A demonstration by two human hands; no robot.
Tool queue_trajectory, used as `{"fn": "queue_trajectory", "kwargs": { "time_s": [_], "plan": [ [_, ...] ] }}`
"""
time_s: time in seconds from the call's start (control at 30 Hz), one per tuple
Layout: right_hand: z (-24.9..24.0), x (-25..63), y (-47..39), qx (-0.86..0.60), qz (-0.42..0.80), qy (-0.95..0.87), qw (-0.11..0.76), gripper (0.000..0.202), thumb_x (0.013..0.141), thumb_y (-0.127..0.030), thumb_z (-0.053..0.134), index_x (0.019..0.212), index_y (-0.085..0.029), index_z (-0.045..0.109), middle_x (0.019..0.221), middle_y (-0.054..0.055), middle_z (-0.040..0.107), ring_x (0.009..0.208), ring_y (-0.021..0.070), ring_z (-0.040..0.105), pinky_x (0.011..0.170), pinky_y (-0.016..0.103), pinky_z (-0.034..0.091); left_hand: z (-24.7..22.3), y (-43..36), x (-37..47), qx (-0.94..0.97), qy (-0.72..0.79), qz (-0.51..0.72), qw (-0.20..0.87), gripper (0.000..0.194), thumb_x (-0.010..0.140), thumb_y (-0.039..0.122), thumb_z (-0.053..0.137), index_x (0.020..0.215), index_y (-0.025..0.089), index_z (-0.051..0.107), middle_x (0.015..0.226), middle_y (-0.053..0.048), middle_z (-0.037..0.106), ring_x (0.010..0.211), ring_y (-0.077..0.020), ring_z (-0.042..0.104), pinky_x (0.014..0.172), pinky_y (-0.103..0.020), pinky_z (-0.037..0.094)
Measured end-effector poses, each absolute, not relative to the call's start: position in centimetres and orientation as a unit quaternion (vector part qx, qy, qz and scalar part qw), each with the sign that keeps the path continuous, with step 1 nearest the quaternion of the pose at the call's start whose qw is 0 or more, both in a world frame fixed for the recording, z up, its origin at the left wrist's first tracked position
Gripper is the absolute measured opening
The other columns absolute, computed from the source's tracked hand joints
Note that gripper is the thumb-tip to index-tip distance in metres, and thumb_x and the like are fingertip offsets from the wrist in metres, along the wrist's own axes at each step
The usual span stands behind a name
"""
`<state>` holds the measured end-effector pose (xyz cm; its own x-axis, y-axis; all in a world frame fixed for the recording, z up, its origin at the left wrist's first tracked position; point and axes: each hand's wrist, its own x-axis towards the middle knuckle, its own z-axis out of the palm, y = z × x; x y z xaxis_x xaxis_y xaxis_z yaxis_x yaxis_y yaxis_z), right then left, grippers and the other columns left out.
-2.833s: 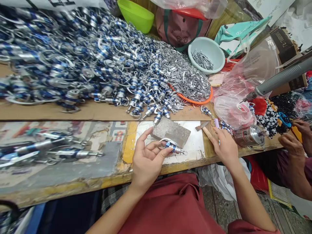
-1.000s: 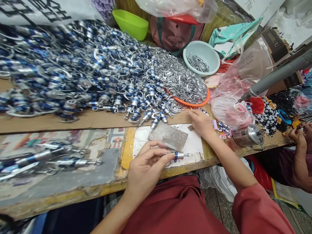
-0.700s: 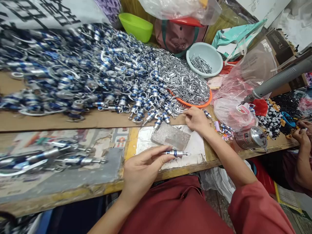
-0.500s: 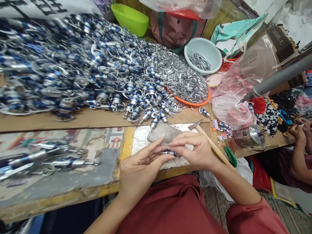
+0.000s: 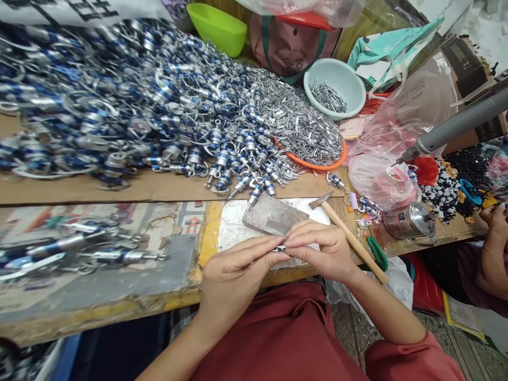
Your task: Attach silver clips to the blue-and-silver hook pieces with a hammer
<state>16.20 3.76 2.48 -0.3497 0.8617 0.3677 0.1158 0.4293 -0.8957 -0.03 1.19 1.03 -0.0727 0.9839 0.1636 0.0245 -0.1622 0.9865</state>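
Both my hands meet above the front edge of the bench, fingertips pinched around a small metal part (image 5: 280, 248). It showed blue and silver a moment ago; now most of it is covered by fingers. My left hand (image 5: 234, 270) grips it from the left, thumb below and fingers above. From the right, the fingertips of my right hand (image 5: 323, 248) close on its other end. Just behind them lies a grey stone or metal block (image 5: 273, 214) on a white patch. A hammer (image 5: 351, 235) with a wooden handle rests beside my right hand.
A large heap of blue-and-silver metal pieces (image 5: 159, 106) covers the back left. Small flat metal parts (image 5: 305, 132) fill an orange-rimmed container, near a pale bowl (image 5: 335, 87) of pins. A grey power tool (image 5: 456, 124) hangs at right. Another person's hand (image 5: 494, 217) is at far right.
My fingers have closed further over the small part, and my right fingers have turned and flattened around it. The view has shifted slightly, showing more of the block and hammer.
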Motion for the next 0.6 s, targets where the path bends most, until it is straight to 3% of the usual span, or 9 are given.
{"fn": "queue_trajectory", "kwargs": {
  "time_s": [0.2,0.3,0.43,0.6],
  "plan": [
    [2.9,16.4,2.9,-0.335,0.333,-0.759,0.449,0.01,0.083,-0.014,0.061,0.091,-0.016,0.068,0.082,0.007,0.071,0.082,0.0145,0.065,0.078,0.03,0.055,1.1,1.4,-0.2,0.486,0.494,0.523,0.497,0.018,0.062,0.015,0.074,0.069,0.032,0.075,0.076,0.005,0.075,0.072,-0.0117,0.07,0.072,-0.015,0.055],
    [2.6,16.9,2.2,-0.337,0.21,-0.813,0.425,0.022,0.083,-0.017,0.062,0.104,-0.014,0.063,0.093,0.01,0.069,0.09,0.0145,0.064,0.078,0.027,0.055,1.5,1.7,-0.3,0.456,0.495,0.507,0.538,0.011,0.062,0.02,0.075,0.068,0.029,0.075,0.075,0.003,0.075,0.073,-0.0124,0.069,0.071,-0.015,0.055],
    [2.5,17.8,2.0,-0.25,0.052,-0.889,0.38,0.017,0.086,-0.008,0.052,0.096,-0.012,0.065,0.091,0.009,0.069,0.095,0.0152,0.063,0.081,0.026,0.054,2.0,1.9,-0.7,0.451,0.475,0.503,0.564,0.006,0.063,0.021,0.074,0.067,0.026,0.074,0.075,0.001,0.074,0.074,-0.0135,0.068,0.071,-0.018,0.055],
    [2.9,18.0,2.4,-0.246,0.047,-0.905,0.345,0.019,0.086,-0.01,0.052,0.098,-0.014,0.066,0.098,0.009,0.07,0.099,0.0156,0.064,0.084,0.026,0.054,2.4,1.9,-1.3,0.51,0.481,0.478,0.529,0.003,0.065,0.023,0.073,0.066,0.025,0.074,0.084,-0.001,0.073,0.082,-0.0149,0.067,0.077,-0.019,0.053]
  ]
}}
